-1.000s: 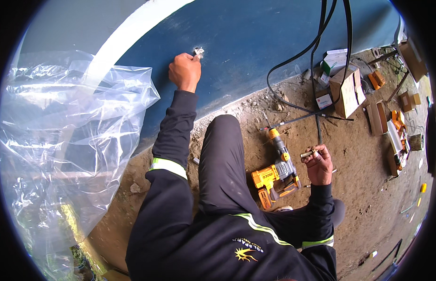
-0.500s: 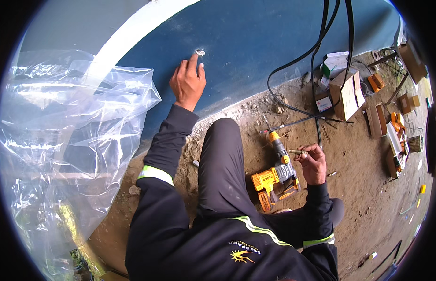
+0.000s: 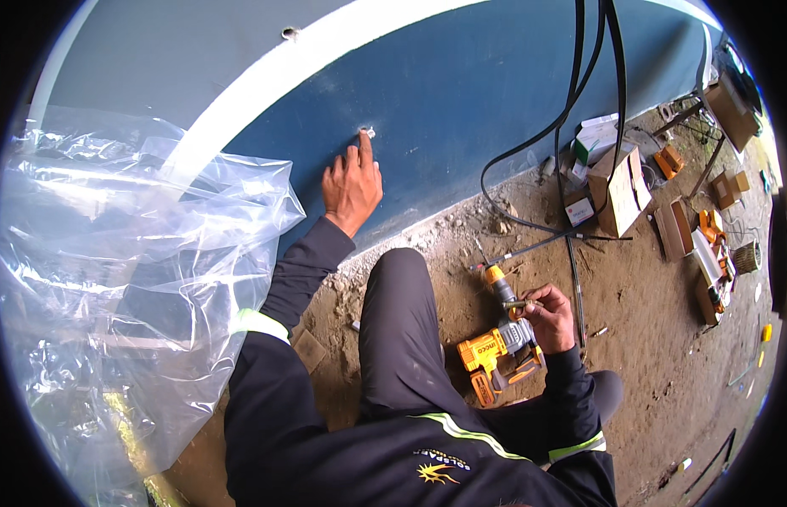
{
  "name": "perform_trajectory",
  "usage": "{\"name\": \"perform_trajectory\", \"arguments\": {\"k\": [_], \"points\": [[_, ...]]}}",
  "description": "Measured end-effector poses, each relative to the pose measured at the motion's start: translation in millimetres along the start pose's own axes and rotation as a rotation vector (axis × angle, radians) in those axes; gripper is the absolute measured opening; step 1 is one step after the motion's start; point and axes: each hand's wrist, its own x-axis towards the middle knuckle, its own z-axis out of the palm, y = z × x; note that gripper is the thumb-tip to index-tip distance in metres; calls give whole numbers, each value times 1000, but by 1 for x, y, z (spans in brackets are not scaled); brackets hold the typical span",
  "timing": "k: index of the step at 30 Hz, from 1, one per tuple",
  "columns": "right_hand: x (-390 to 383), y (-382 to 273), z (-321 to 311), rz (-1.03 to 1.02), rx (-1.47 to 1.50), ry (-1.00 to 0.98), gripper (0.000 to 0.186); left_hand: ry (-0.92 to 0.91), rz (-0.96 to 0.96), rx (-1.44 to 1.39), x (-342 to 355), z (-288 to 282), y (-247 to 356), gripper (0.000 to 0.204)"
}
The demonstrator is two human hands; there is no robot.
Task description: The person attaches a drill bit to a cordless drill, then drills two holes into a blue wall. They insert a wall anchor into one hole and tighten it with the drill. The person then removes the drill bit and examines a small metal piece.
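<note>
My left hand (image 3: 352, 188) reaches up to the blue wall (image 3: 461, 93), its index finger stretched out and the others loosely bent. That fingertip touches the edge of a small hole with chipped white rim (image 3: 368, 132). Nothing is in this hand. Between the thumb and fingers of my right hand (image 3: 551, 317) is a brassy metal anchor bolt (image 3: 518, 303), held roughly level. Just below and left of it, a yellow and grey cordless rotary hammer drill (image 3: 497, 345) lies on the dirt, its nose end partly behind the bolt and fingers.
Clear plastic sheeting (image 3: 131, 279) hangs at the left, close to my left arm. Black cables (image 3: 571, 93) loop down the wall to the ground. Cardboard boxes (image 3: 617, 198) stand at its foot. More open boxes (image 3: 715, 270) and small parts lie far right on the dirt floor (image 3: 647, 338).
The view has tilted up, so the wall and hole sit lower, and another hole shows above the white stripe. My left finger stays at the hole; my right hand still holds the anchor bolt.
</note>
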Motion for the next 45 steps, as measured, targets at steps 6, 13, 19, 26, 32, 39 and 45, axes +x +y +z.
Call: {"name": "perform_trajectory", "arguments": {"k": [6,13,19,26,32,39,45], "points": [[-2,2,5,-15,19,-67,16,-210,-129,125,5,0,26,89],[-1,0,5,-41,2,-120,17,-259,-319,-101,23,-10,47,90],[6,-7,2,-54,-18,-58,17,114,-105,-449,-7,-53,55,34],[85,-15,107,-322,-301,-131,18,264,-318,-520,-18,-54,-27,23],[179,-1,231,-669,-430,-159,15,630,38,-7,15,-36,-106,24],[239,24,272,-835,-463,37,19,731,148,232,18,-10,-120,25],[259,36,280,-885,-449,75,18,702,218,290,16,-14,-129,26]]}}
